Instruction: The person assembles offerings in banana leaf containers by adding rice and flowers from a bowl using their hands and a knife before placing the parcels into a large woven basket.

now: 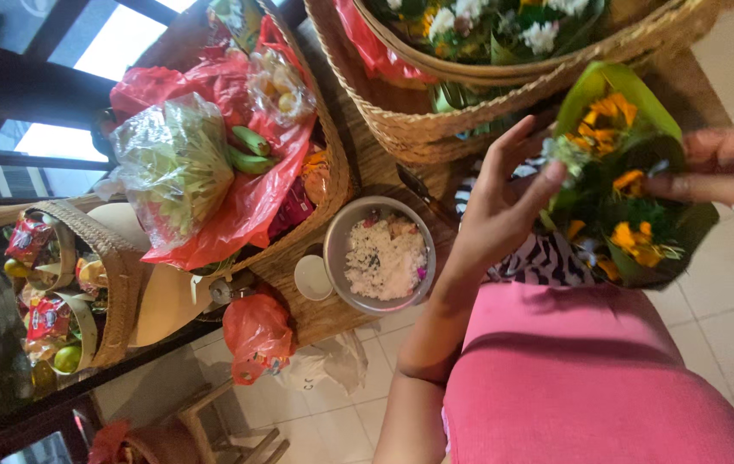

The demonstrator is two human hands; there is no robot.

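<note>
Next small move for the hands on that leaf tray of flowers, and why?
Probably lower the left hand to tuck the pale bits at its fingertips into the leaf tray. The right hand steadies the tray's far edge, orange flowers already fill it, and the left fingers hover open just beside.

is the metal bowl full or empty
Partly full: the metal bowl holds a heap of white rice covering its bottom, below the rim.

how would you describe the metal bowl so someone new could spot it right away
Start at the big woven basket stuffed with red plastic bags. Just beside its rim, on the wooden table, sits the round metal bowl near the person's left hand. It alone holds white crumbly rice-like bits; the small white lid beside it is flat and bare.
</note>
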